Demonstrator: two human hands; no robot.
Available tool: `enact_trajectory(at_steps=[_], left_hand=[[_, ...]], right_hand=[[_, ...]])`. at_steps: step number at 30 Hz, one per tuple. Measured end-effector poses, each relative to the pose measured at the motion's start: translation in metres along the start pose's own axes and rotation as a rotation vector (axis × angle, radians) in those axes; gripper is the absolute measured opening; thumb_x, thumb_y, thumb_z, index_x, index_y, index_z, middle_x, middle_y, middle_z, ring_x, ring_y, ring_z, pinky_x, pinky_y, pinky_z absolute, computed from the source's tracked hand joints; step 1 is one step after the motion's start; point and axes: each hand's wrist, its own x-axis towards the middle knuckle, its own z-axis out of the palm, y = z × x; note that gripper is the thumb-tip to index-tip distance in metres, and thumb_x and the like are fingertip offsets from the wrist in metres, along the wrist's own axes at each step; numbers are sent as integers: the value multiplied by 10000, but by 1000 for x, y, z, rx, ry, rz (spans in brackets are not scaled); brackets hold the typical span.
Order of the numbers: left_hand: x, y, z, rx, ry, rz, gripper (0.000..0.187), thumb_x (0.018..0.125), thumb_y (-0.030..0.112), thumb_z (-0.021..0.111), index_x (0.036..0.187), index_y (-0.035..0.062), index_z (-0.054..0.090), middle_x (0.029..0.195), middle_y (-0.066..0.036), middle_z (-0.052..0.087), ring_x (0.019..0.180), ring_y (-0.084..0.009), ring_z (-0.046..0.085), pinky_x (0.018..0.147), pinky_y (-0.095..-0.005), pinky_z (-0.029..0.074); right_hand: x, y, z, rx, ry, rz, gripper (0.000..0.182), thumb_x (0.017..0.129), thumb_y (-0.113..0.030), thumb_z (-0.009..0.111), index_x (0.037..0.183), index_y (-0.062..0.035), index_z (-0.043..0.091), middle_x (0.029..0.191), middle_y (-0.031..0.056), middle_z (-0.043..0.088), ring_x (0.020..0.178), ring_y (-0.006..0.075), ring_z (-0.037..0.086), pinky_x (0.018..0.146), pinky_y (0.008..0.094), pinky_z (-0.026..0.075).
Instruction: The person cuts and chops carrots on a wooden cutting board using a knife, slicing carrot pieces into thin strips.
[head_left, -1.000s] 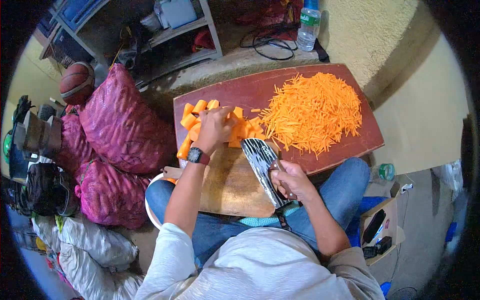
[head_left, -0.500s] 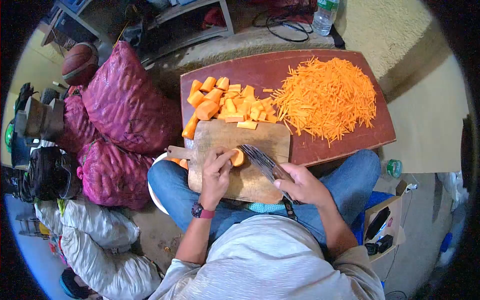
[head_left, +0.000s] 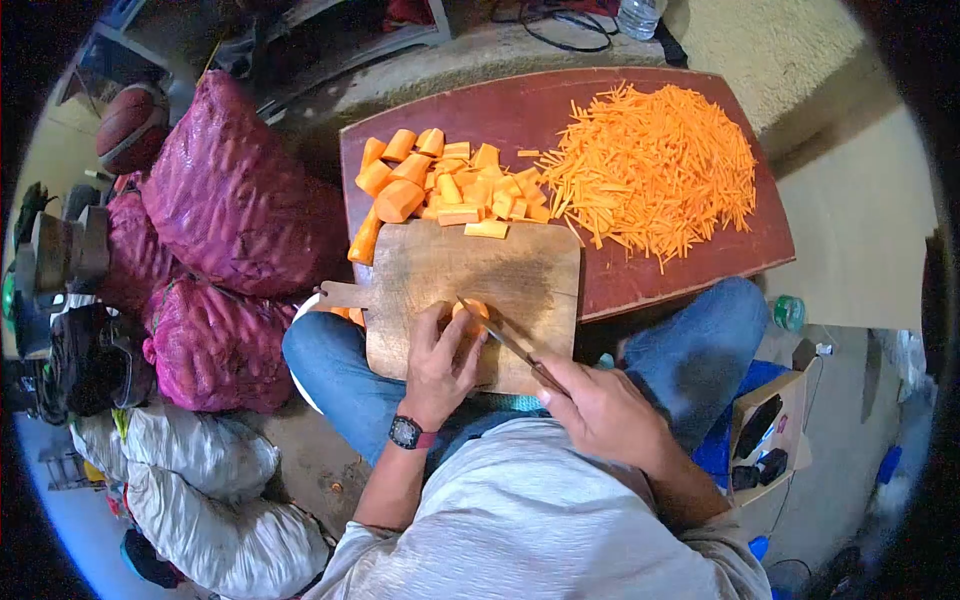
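On the wooden cutting board (head_left: 420,270), my left hand (head_left: 440,365) has its fingers closed around a short piece of carrot (head_left: 472,316), holding it against the wood. My right hand (head_left: 605,410) grips a knife (head_left: 512,345) by its handle. The blade lies edge-on across the top of the carrot piece, close to my left fingertips. Just beyond the board sit peeled carrot chunks (head_left: 400,200) and cut blocks (head_left: 487,229). To their right rises a large heap of carrot strips (head_left: 660,170).
A red-brown table (head_left: 620,298) bears the carrots. Pink mesh sacks (head_left: 235,200) and white sacks (head_left: 235,535) stand at the left, with a basketball (head_left: 133,128) behind. Under the board's handle shows a white basin (head_left: 300,385). An open box (head_left: 775,440) is at the right.
The knife has swung from beside the carrot piece to across its top, its blade now seen edge-on. My left fingers have closed in around the piece. The view has shifted slightly.
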Motion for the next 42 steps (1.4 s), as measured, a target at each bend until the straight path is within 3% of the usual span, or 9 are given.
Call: enact_trajectory(at_steps=[2, 7, 21, 23, 27, 35, 42], left_hand=[[1, -1, -1, 15, -24, 13, 446, 852, 50, 853, 1265, 8, 689, 1259, -220, 627, 1117, -407, 638, 933, -474, 554], [3, -4, -2, 86, -58, 124, 513, 830, 35, 835, 1302, -15, 641, 1271, -232, 612, 1078, -419, 631, 916, -497, 530], [7, -5, 3, 89, -67, 125, 452, 855, 19, 806, 1271, -49, 643, 1250, -291, 609, 1026, -451, 641, 879, -508, 549], [6, -5, 4, 90, -65, 131, 443, 859, 24, 807, 1264, -54, 644, 1255, -293, 608, 1035, -454, 642, 888, -507, 552], [2, -3, 6, 53, -24, 105, 457, 865, 28, 815, 1284, -47, 649, 1249, -280, 612, 1079, -446, 634, 908, -511, 554], [5, -8, 0, 15, 3, 168, 390, 828, -18, 794, 1211, -13, 717, 1237, -242, 616, 1147, -447, 610, 958, -509, 549], [6, -8, -4, 28, -35, 184, 483, 755, -47, 773, 1233, -21, 715, 1249, -241, 628, 1141, -453, 616, 978, -529, 550]], right_hand=[[-2, -8, -5, -82, -90, 42, 460, 1063, -221, 647, 1457, -12, 534, 1124, 286, 735, 984, 483, 732, 803, 560, 595], [-8, -10, -6, -108, -83, 58, 467, 1060, -227, 649, 1460, -24, 520, 1141, 279, 736, 951, 496, 730, 802, 573, 595], [42, 4, 4, 16, -164, 181, 403, 1063, -194, 629, 1400, -1, 519, 1043, 334, 717, 940, 549, 701, 781, 623, 562], [55, 17, 19, -59, -36, -18, 357, 1063, -195, 625, 1347, 4, 539, 1019, 339, 707, 967, 558, 692, 787, 624, 554], [68, 8, 15, -113, -109, 25, 326, 1066, -195, 615, 1319, 1, 550, 1006, 336, 704, 994, 563, 684, 800, 624, 551], [32, -25, -18, -75, -197, 189, 426, 1062, -212, 618, 1439, -38, 520, 1088, 318, 731, 971, 538, 707, 800, 612, 576], [30, -32, -17, -108, -282, 215, 462, 1061, -216, 620, 1471, -55, 479, 1113, 300, 735, 975, 530, 711, 801, 606, 582]])
